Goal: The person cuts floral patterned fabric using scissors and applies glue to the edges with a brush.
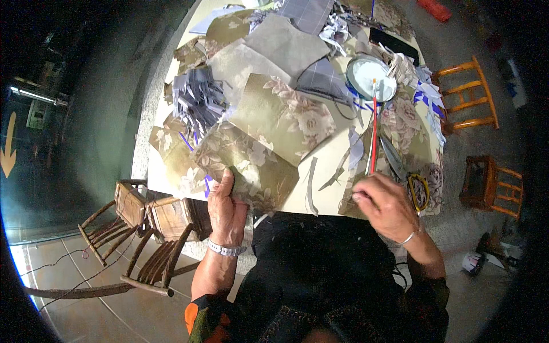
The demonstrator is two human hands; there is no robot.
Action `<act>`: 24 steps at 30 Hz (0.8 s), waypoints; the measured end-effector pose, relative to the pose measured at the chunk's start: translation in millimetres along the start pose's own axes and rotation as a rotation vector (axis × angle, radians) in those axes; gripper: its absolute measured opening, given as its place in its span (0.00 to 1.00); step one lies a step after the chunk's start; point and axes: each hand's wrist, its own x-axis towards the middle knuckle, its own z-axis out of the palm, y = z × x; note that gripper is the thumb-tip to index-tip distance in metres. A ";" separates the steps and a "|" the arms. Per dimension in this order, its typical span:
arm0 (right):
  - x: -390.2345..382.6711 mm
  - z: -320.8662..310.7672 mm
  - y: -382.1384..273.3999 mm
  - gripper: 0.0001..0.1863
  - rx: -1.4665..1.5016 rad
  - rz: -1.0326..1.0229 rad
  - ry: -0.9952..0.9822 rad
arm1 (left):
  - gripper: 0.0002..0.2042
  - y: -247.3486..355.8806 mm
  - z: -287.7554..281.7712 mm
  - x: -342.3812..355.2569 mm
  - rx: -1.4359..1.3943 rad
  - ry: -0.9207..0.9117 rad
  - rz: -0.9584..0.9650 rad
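Note:
My left hand (227,208) grips the near edge of a floral fabric piece (246,166), thumb on top and fingers beneath. Another floral piece (286,117) lies just beyond it. My right hand (388,208) hovers at the table's near edge with curled fingers; whether they hold anything is hidden. A red-handled brush (374,134) reaches from just beyond that hand to a round bowl of white paste (369,77), its bristle end over the bowl. Yellow-handled scissors (418,191) lie right of the brush, close to my right hand.
A heap of grey fabric strips (197,97) sits at left on the table (317,180). Grey pieces (283,48) and a dark flat object (394,44) lie farther back. Wooden chairs (171,220) stand at lower left; an orange wooden chair (469,97) stands at right.

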 end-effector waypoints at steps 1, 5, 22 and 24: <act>0.4 11.4 2.3 0.07 -0.012 -0.057 -0.016 | 0.11 -1.3 -0.8 -0.6 -0.016 0.006 -0.010; 6.5 42.1 -1.1 0.10 -0.133 -0.322 -0.085 | 0.12 -4.6 0.5 -2.4 -0.033 0.007 -0.008; 21.9 55.5 14.7 0.11 -0.248 -0.381 -0.082 | 0.14 -11.8 -5.3 -28.6 -0.160 0.001 -0.105; 21.6 51.9 11.6 0.11 -0.244 -0.369 -0.093 | 0.12 -7.9 -2.4 -31.7 -0.116 0.023 -0.112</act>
